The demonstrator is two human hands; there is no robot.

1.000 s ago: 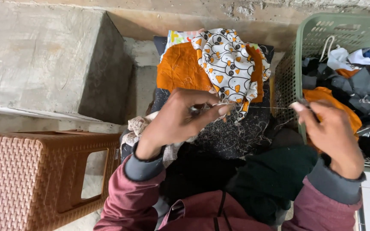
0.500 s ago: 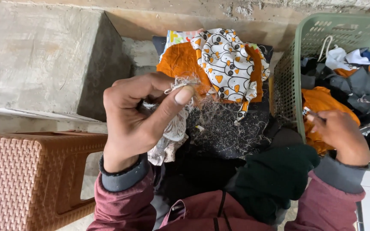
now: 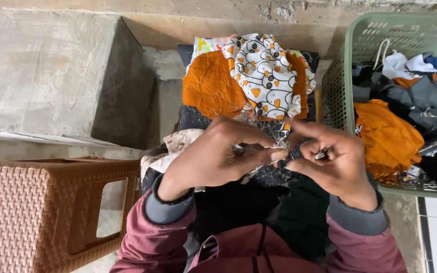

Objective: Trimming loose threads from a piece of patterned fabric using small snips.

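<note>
My left hand [image 3: 218, 159] and my right hand [image 3: 332, 162] meet over a dark speckled cloth [image 3: 274, 177] lying on my lap. The left thumb and forefinger pinch the edge of a pale fabric scrap [image 3: 175, 146] at the fingertips. Between the right thumb and forefinger sits a small metal needle [image 3: 321, 155]. The fingertips of both hands almost touch. Just beyond them lies a pile of scraps: an orange piece [image 3: 211, 86] and a white piece with orange and black print [image 3: 261, 71].
A green plastic basket [image 3: 350, 45] at the right holds orange, dark and white cloth pieces. A brown woven plastic stool [image 3: 26, 212] stands at the lower left. A concrete block [image 3: 46, 76] fills the upper left. White tiles show at the lower right.
My left hand has come down from its raised spot at the left. My right hand moved in from beside the basket. Both now meet over the lap.
</note>
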